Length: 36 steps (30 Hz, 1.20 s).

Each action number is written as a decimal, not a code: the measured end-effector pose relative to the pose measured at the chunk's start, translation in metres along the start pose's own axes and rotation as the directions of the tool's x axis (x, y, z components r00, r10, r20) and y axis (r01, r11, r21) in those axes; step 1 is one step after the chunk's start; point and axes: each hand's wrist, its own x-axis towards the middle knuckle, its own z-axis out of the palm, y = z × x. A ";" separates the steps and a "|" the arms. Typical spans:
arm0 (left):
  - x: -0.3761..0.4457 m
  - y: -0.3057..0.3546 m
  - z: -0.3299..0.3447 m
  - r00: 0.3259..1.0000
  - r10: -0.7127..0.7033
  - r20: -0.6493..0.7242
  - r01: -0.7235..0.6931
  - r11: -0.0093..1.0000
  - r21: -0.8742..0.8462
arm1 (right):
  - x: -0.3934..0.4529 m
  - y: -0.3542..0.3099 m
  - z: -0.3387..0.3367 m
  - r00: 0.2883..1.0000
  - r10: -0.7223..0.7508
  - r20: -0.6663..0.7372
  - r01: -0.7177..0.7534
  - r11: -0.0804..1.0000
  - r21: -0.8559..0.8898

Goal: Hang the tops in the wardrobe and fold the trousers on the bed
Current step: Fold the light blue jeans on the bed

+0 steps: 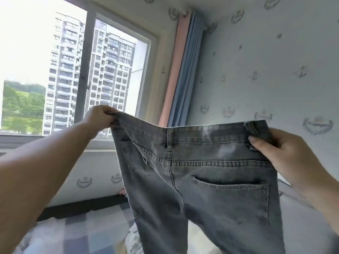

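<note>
A pair of grey, faded denim trousers (201, 180) hangs upright in the air, held up by the waistband and spread wide. The back faces the viewer: a belt loop sits at the middle of the waistband, a stitched yoke seam runs below it, and a patch pocket shows on the right side, with part of another on the left. The waistband sags slightly in the middle and rises toward each end, where it is gripped. The two legs drop downward and pass out of view at the bottom edge, above a bed (73, 230) covered in a blue and white check.
</note>
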 end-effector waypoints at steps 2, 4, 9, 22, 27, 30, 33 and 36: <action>-0.018 -0.045 -0.048 0.998 -0.052 0.046 0.049 0.997 0.057 | -0.044 -0.031 0.051 0.991 0.035 0.126 -0.040 0.998 0.044; -0.038 -0.088 -0.089 0.993 -0.082 0.086 0.069 0.987 0.145 | -0.091 -0.059 0.103 0.967 0.069 0.245 -0.087 0.994 0.064; -0.103 -0.202 -0.194 0.976 -0.167 0.138 0.071 0.849 0.524 | -0.222 -0.106 0.245 0.809 0.180 0.559 -0.275 0.957 0.090; -0.331 -0.500 -0.448 0.878 -0.477 -0.032 0.262 0.425 0.867 | -0.543 -0.155 0.513 0.130 0.288 0.949 -0.787 0.613 -0.078; -0.378 -0.540 -0.514 0.809 -0.577 -0.112 0.399 0.400 0.825 | -0.605 -0.197 0.574 -0.095 0.317 0.944 -0.895 0.387 -0.220; -0.404 -0.558 -0.548 0.740 -0.649 -0.176 0.506 0.365 0.782 | -0.640 -0.224 0.600 -0.309 0.308 0.900 -0.906 0.194 -0.377; -0.417 -0.573 -0.580 0.724 -0.658 -0.207 0.537 0.350 0.768 | -0.680 -0.250 0.615 -0.439 0.219 0.871 -0.868 0.146 -0.474; -0.427 -0.585 -0.617 0.696 -0.667 -0.264 0.581 0.309 0.753 | -0.716 -0.282 0.629 -0.511 0.128 0.850 -0.830 0.181 -0.527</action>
